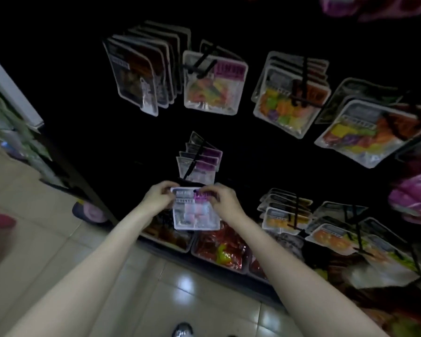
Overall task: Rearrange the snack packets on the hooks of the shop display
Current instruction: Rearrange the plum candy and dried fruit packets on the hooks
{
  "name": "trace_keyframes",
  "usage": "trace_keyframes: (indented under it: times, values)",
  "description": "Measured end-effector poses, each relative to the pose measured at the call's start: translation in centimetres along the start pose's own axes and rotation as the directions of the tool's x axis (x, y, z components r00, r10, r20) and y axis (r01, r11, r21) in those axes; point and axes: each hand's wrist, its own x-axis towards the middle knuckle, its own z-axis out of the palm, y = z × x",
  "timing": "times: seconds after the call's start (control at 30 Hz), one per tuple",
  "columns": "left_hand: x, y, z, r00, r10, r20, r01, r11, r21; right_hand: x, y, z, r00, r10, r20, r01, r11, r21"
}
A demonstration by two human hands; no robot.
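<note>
Both hands pinch one clear plastic packet of pink and blue sweets (195, 209) by its top corners, left hand (159, 198) and right hand (223, 199); its punched hole sits just below the black hook (192, 164).
</note>
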Motion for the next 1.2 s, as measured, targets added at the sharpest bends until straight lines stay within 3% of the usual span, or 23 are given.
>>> trace_keyframes:
  times: [0.17,0.43,0.6,0.77,0.87,0.93,1.03,1.2]
  values:
    - [4.2,-0.8,-0.1,0.997,-0.010,-0.082,0.000,0.993,-0.122,2.3,0.3,3.6,0.996,-0.003,-0.093,0.005,1.000,0.016]
    - [8.0,-1.1,0.6,0.993,0.063,-0.102,-0.078,0.985,-0.157,4.2,0.9,4.4,0.965,0.004,-0.264,0.018,0.997,0.079]
    - [8.9,-1.3,0.9,0.988,0.041,-0.148,-0.064,0.986,-0.152,5.1,0.5,4.6,0.969,0.029,-0.244,-0.012,0.998,0.068]
    - [8.7,-1.0,1.1,0.996,0.066,-0.068,-0.076,0.984,-0.161,5.7,0.2,4.5,0.984,0.118,-0.134,-0.114,0.993,0.033]
    - [6.9,-1.6,0.9,0.962,0.142,-0.234,-0.160,0.985,-0.060,3.6,0.2,5.1,0.980,0.148,-0.134,-0.144,0.989,0.037]
    - [4.3,-2.0,1.5,0.891,0.241,-0.386,-0.236,0.970,0.062,1.1,1.0,5.4,0.971,0.196,-0.137,-0.178,0.974,0.138]
    - [-0.9,-2.7,4.6,0.829,0.435,-0.350,-0.398,0.900,0.176,-3.6,4.1,4.8,0.921,0.368,-0.129,-0.334,0.916,0.222]
    - [-4.7,-2.2,10.9,0.796,0.599,-0.089,-0.570,0.790,0.226,-10.0,11.5,-0.3,0.716,0.588,-0.378,-0.503,0.809,0.304]
